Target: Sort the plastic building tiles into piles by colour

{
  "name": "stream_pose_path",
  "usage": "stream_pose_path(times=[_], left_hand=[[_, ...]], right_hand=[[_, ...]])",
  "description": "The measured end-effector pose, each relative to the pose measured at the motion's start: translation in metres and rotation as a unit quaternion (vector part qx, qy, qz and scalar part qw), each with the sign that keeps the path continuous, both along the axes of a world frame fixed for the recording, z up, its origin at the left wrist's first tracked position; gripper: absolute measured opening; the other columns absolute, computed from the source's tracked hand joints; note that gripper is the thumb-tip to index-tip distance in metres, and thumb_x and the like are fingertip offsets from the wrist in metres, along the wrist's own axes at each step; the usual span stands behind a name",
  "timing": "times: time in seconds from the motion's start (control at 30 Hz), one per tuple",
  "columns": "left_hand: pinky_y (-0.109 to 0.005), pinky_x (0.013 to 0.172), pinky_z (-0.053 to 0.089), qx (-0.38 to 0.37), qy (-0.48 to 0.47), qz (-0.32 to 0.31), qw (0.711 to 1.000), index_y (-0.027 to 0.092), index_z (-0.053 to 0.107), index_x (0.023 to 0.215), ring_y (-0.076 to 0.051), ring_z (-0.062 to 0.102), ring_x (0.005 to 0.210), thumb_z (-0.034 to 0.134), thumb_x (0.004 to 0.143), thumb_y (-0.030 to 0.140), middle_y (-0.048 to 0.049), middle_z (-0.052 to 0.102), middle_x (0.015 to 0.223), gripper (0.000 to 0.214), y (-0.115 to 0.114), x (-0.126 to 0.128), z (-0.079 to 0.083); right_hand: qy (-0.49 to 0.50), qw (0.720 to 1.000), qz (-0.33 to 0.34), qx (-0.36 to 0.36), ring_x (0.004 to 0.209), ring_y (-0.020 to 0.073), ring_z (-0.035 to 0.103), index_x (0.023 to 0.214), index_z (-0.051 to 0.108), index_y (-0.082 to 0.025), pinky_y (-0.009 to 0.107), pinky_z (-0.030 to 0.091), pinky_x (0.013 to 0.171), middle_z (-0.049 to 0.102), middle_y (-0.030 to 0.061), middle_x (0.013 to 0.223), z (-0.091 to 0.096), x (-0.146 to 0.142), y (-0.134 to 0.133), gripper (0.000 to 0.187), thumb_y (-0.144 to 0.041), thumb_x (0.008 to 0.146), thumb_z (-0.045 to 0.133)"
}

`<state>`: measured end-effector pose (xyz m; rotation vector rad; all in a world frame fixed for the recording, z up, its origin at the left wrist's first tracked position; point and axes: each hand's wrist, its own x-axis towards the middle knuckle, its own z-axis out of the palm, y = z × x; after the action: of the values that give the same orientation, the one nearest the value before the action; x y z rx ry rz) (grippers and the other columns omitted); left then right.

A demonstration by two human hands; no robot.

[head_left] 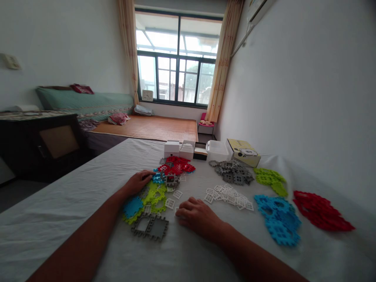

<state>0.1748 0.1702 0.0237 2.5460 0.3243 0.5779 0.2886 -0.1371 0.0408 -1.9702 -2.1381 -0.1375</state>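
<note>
My left hand rests fingers-down on the mixed heap of joined tiles, gripping nothing, my right hand curls loosely over a small white window piece on the white sheet, with sorted piles of white, grey, green, blue and red tiles to the right.

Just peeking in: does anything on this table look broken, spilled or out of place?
Nothing looks damaged or spilled. The sorted piles, blue and red, lie apart, while the heap between the hands mixes colours.
</note>
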Motion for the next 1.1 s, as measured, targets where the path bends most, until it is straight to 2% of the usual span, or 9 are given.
stream_pose_path(times=[0.17, 0.43, 0.6, 0.7, 0.8, 0.87, 0.93, 1.03, 1.1], left_hand=[[-0.031, 0.09, 0.042, 0.009, 0.003, 0.006, 1.0, 0.02, 0.062, 0.106, -0.021, 0.056, 0.099, 0.04, 0.082, 0.045, -0.0046, 0.063, 0.106, 0.041, -0.001, 0.0, 0.001], [-0.03, 0.091, 0.041, 0.006, 0.008, 0.006, 1.0, 0.021, 0.062, 0.105, -0.021, 0.055, 0.101, 0.039, 0.082, 0.046, -0.0045, 0.063, 0.108, 0.042, 0.002, 0.0, -0.002], [-0.033, 0.092, 0.041, -0.009, 0.007, -0.001, 1.0, 0.02, 0.061, 0.106, -0.022, 0.055, 0.101, 0.039, 0.082, 0.046, -0.0056, 0.062, 0.108, 0.042, 0.002, 0.0, -0.002], [-0.034, 0.092, 0.041, -0.017, 0.003, -0.001, 1.0, 0.021, 0.062, 0.106, -0.023, 0.054, 0.102, 0.04, 0.08, 0.047, -0.0053, 0.063, 0.108, 0.043, 0.003, 0.0, -0.003], [-0.034, 0.092, 0.041, -0.016, 0.001, 0.001, 1.0, 0.021, 0.063, 0.105, -0.023, 0.054, 0.101, 0.041, 0.08, 0.047, -0.0053, 0.062, 0.108, 0.042, 0.003, 0.0, -0.004], [-0.034, 0.091, 0.041, -0.012, 0.003, 0.001, 1.0, 0.021, 0.062, 0.105, -0.022, 0.055, 0.101, 0.04, 0.081, 0.046, -0.0054, 0.062, 0.108, 0.042, 0.004, 0.001, -0.004], [-0.034, 0.091, 0.041, -0.008, 0.006, 0.0, 1.0, 0.021, 0.062, 0.105, -0.022, 0.055, 0.101, 0.04, 0.081, 0.046, -0.0054, 0.062, 0.108, 0.041, 0.004, 0.001, -0.005], [-0.034, 0.092, 0.041, -0.007, 0.006, -0.001, 1.0, 0.021, 0.062, 0.106, -0.022, 0.055, 0.102, 0.039, 0.081, 0.046, -0.0055, 0.062, 0.108, 0.042, 0.003, 0.001, -0.004], [-0.034, 0.093, 0.04, -0.009, 0.003, -0.001, 1.0, 0.02, 0.062, 0.106, -0.022, 0.054, 0.102, 0.039, 0.081, 0.047, -0.0055, 0.062, 0.108, 0.043, 0.003, 0.001, -0.004]], right_hand=[[-0.015, 1.0, -0.013, 0.012, 0.085, 0.0148, 0.048, 0.094, 0.057, -0.023, 0.025, 0.038, 0.075, 0.06, 0.0019, 0.092, 0.0, 0.0, -0.001, 0.013, -0.026, 0.084, 0.05], [-0.033, 0.998, -0.048, 0.033, 0.085, 0.0156, 0.049, 0.091, 0.057, -0.019, 0.026, 0.039, 0.076, 0.059, 0.0035, 0.087, 0.001, 0.003, -0.003, 0.016, -0.012, 0.08, 0.048], [0.011, 0.986, -0.155, 0.066, 0.088, 0.0149, 0.05, 0.092, 0.057, -0.021, 0.026, 0.038, 0.08, 0.058, 0.0032, 0.088, 0.005, 0.024, -0.009, 0.019, -0.011, 0.081, 0.046], [0.01, 0.973, -0.226, 0.053, 0.085, 0.0161, 0.05, 0.087, 0.058, -0.021, 0.027, 0.039, 0.076, 0.058, 0.0035, 0.086, 0.008, 0.04, -0.017, 0.016, -0.012, 0.079, 0.047], [-0.006, 0.964, -0.259, 0.063, 0.093, 0.0197, 0.049, 0.089, 0.06, -0.022, 0.032, 0.039, 0.078, 0.059, 0.006, 0.094, 0.011, 0.048, -0.02, 0.016, -0.017, 0.08, 0.048], [0.006, 0.966, -0.241, 0.091, 0.101, 0.021, 0.046, 0.1, 0.059, -0.022, 0.035, 0.038, 0.084, 0.058, 0.0074, 0.105, 0.012, 0.044, -0.016, 0.021, -0.024, 0.084, 0.045], [0.029, 0.977, -0.19, 0.094, 0.11, 0.0204, 0.043, 0.113, 0.053, -0.024, 0.036, 0.035, 0.09, 0.053, 0.0067, 0.118, 0.011, 0.034, -0.009, 0.03, -0.032, 0.087, 0.041], [0.044, 0.995, -0.084, 0.025, 0.124, 0.0196, 0.031, 0.13, 0.037, -0.027, 0.037, 0.028, 0.099, 0.039, 0.0037, 0.136, 0.007, 0.014, 0.002, 0.047, -0.046, 0.087, 0.037], [0.046, 0.998, -0.034, -0.027, 0.129, 0.0197, 0.024, 0.134, 0.029, -0.028, 0.038, 0.024, 0.102, 0.031, 0.0026, 0.141, 0.004, 0.005, 0.006, 0.054, -0.052, 0.086, 0.034]])
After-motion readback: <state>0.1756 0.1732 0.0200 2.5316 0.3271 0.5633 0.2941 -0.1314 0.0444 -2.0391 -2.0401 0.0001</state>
